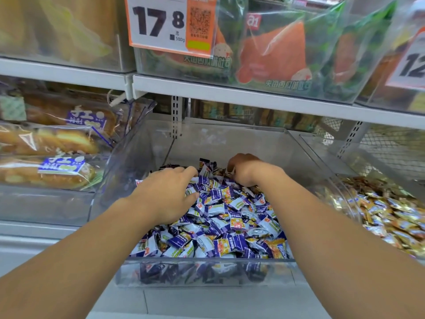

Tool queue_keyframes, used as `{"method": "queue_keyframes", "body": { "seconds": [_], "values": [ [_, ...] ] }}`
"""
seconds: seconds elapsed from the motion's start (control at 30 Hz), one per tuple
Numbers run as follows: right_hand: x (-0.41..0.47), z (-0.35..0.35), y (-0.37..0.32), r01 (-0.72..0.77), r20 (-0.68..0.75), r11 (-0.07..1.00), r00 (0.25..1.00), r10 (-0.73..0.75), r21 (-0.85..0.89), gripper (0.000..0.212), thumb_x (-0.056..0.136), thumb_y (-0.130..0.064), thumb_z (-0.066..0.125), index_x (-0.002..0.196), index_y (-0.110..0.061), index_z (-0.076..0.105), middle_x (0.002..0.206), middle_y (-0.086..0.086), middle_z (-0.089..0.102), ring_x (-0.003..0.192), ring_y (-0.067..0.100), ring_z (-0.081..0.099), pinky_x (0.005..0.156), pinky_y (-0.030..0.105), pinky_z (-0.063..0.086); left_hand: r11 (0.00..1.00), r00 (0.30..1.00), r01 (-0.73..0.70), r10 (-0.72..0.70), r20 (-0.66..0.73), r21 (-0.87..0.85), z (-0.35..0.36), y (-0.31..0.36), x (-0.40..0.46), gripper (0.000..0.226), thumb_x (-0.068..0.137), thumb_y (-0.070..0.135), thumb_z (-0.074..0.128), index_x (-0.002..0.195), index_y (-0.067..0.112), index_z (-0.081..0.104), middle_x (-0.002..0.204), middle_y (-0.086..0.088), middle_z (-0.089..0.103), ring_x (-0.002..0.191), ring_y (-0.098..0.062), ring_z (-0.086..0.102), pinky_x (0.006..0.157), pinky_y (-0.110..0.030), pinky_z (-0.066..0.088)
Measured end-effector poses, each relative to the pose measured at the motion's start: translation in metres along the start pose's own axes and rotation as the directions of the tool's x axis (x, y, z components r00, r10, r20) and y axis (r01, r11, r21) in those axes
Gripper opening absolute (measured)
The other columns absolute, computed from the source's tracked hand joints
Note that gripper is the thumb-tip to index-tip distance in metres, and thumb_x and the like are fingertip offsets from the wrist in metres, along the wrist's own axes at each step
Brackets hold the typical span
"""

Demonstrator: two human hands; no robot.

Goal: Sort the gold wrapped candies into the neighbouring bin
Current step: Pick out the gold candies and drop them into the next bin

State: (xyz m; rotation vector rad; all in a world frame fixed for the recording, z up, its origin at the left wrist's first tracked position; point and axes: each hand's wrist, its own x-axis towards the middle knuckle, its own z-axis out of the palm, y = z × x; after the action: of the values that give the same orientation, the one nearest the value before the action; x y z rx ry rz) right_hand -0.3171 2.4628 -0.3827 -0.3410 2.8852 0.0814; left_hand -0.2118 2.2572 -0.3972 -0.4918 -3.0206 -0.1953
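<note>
A clear plastic bin [207, 270] in the middle holds a heap of purple-and-white wrapped candies [216, 210]. A gold wrapped candy [277, 248] lies among them near the front right. The neighbouring bin [345, 194] on the right is full of gold wrapped candies [391, 222]. My left hand [167, 194] rests palm down on the left side of the purple heap, fingers spread and slightly bent. My right hand [243, 169] reaches to the back of the heap with its fingers curled down into the candies; what they hold is hidden.
Packaged bread loaves [46, 139] fill the bin on the left. A white shelf [253, 97] overhangs the bins, carrying bagged snacks [271, 49] and a price tag [170, 21]. A metal mesh panel [391, 141] stands behind on the right.
</note>
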Motion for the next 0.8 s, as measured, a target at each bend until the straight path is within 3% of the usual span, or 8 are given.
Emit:
{"method": "queue_keyframes", "body": {
  "seconds": [0.13, 0.23, 0.33, 0.43, 0.53, 0.67, 0.73, 0.8],
  "values": [
    [-0.008, -0.004, 0.000, 0.044, 0.083, 0.994, 0.995, -0.052, 0.100, 0.057, 0.096, 0.003, 0.042, 0.146, -0.025, 0.048, 0.148, 0.006, 0.045, 0.115, 0.027, 0.053, 0.072, 0.028, 0.043, 0.999, 1.000, -0.009, 0.009, 0.008, 0.031, 0.000, -0.001, 0.003, 0.052, 0.099, 0.052, 0.043, 0.144, 0.026, 0.038, 0.138, 0.002, 0.052, 0.125, -0.021, 0.051, 0.097, -0.038, 0.046],
    [-0.005, -0.002, -0.001, 0.057, 0.074, 0.985, 0.995, -0.070, 0.161, 0.060, 0.096, 0.007, 0.040, 0.145, -0.025, 0.050, 0.150, 0.006, 0.045, 0.122, 0.028, 0.052, 0.081, 0.028, 0.046, 0.999, 1.000, 0.002, -0.003, 0.020, 0.034, -0.002, 0.000, 0.006, 0.052, 0.099, 0.053, 0.043, 0.143, 0.027, 0.039, 0.139, 0.002, 0.052, 0.124, -0.021, 0.051, 0.097, -0.038, 0.046],
    [-0.004, 0.001, 0.000, 0.051, -0.026, 0.969, 0.999, -0.046, 0.244, 0.048, 0.095, 0.008, 0.048, 0.132, -0.019, 0.064, 0.141, 0.006, 0.056, 0.120, 0.028, 0.057, 0.091, 0.029, 0.048, 1.000, 1.000, 0.013, -0.014, 0.012, 0.018, -0.003, 0.000, 0.007, 0.051, 0.099, 0.054, 0.043, 0.143, 0.026, 0.040, 0.140, 0.002, 0.051, 0.125, -0.021, 0.051, 0.097, -0.039, 0.046],
    [-0.002, -0.001, 0.007, 0.045, -0.134, 0.906, 0.991, 0.013, 0.421, 0.024, 0.092, -0.011, 0.069, 0.115, -0.016, 0.074, 0.123, 0.004, 0.069, 0.107, 0.023, 0.064, 0.087, 0.028, 0.050, 1.000, 1.000, 0.010, -0.010, -0.014, -0.022, -0.001, 0.001, 0.007, 0.049, 0.099, 0.052, 0.045, 0.140, 0.024, 0.044, 0.138, 0.002, 0.053, 0.123, -0.021, 0.052, 0.098, -0.040, 0.046],
    [-0.010, -0.017, 0.005, 0.094, -0.163, 0.769, 0.986, 0.013, 0.632, 0.025, 0.090, -0.027, 0.073, 0.114, -0.020, 0.075, 0.115, -0.004, 0.071, 0.096, 0.013, 0.065, 0.077, 0.027, 0.052, 0.964, 0.985, 0.011, -0.056, -0.165, -0.264, -0.001, 0.004, 0.008, 0.041, 0.098, 0.047, 0.052, 0.130, 0.022, 0.055, 0.126, 0.001, 0.062, 0.113, -0.019, 0.058, 0.094, -0.038, 0.049],
    [-0.023, -0.040, -0.012, 0.210, -0.189, 0.543, 0.977, -0.096, 0.813, 0.013, 0.086, -0.030, 0.077, 0.098, -0.027, 0.076, 0.095, -0.010, 0.075, 0.088, 0.008, 0.064, 0.071, 0.024, 0.046, 0.677, 0.933, 0.073, -0.306, -0.190, -0.733, -0.007, 0.009, 0.014, 0.046, 0.089, 0.045, 0.069, 0.125, 0.018, 0.058, 0.102, 0.008, 0.067, 0.093, -0.013, 0.065, 0.082, -0.031, 0.053],
    [-0.024, -0.040, -0.021, 0.250, -0.201, 0.407, 0.967, -0.158, 0.879, 0.010, 0.081, -0.018, 0.081, 0.090, -0.019, 0.076, 0.087, -0.001, 0.075, 0.080, 0.010, 0.065, 0.071, 0.024, 0.049, 0.492, 0.930, 0.092, -0.352, -0.101, -0.866, -0.010, 0.011, 0.017, 0.052, 0.082, 0.043, 0.077, 0.123, 0.018, 0.057, 0.096, 0.005, 0.071, 0.087, -0.016, 0.071, 0.080, -0.040, 0.058],
    [-0.023, -0.036, -0.027, 0.236, -0.185, 0.325, 0.966, -0.181, 0.916, 0.013, 0.077, -0.011, 0.082, 0.087, -0.011, 0.075, 0.081, 0.005, 0.074, 0.074, 0.013, 0.066, 0.068, 0.025, 0.054, 0.385, 0.943, 0.088, -0.330, -0.048, -0.919, -0.011, 0.014, 0.016, 0.046, 0.082, 0.030, 0.080, 0.119, 0.014, 0.058, 0.093, -0.004, 0.074, 0.080, -0.021, 0.074, 0.069, -0.036, 0.061]
  ]
}}
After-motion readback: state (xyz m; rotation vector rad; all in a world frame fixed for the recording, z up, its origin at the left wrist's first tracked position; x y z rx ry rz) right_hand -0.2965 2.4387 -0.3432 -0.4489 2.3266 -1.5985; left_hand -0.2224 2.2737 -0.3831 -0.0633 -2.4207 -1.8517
